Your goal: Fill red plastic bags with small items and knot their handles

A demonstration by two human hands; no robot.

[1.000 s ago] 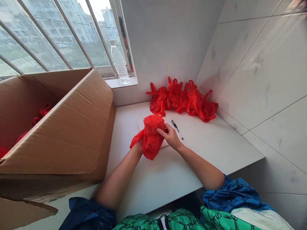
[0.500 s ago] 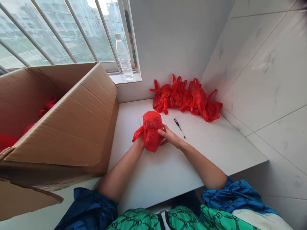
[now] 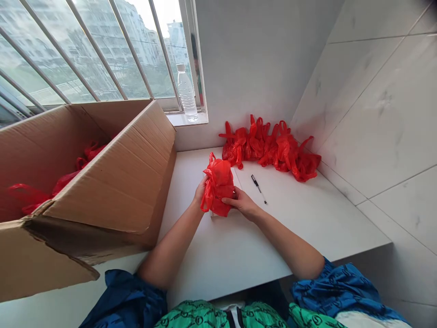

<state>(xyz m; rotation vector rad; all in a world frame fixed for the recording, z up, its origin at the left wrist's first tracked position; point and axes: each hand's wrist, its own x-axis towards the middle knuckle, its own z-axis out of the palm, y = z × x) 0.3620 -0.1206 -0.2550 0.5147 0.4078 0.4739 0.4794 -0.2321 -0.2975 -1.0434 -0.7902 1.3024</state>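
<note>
Big cardboard box (image 3: pixel 102 182) sits open on the left of the white worktop (image 3: pixel 239 246), more red bags (image 3: pixel 68 175) showing inside it. Behind it, a barred window (image 3: pixel 85 50) with a clear water bottle (image 3: pixel 187 98) upright on the sill. Against the back wall, near the corner, a row of tied red bags (image 3: pixel 273 148) lies on the worktop, touching each other. In front of that row, a black pen (image 3: pixel 258 188) lies flat, just right of the hands and apart from them. Centre of the worktop: one small red plastic bag (image 3: pixel 219 184), stuffed and roughly upright, bottom at or just above the surface; can't tell whether it touches. A white sheet edge (image 3: pixel 235 174) peeks out beneath and behind it. Left hand (image 3: pixel 200 191) is wrapped on the bag's left side, fingers mostly hidden behind the plastic, grip closed on it. Right hand (image 3: pixel 243 203) clamps the lower right of the bag, thumb on the front, fingers curled under, grip tight on the plastic. Bag handles stick up loose at top left.
</note>
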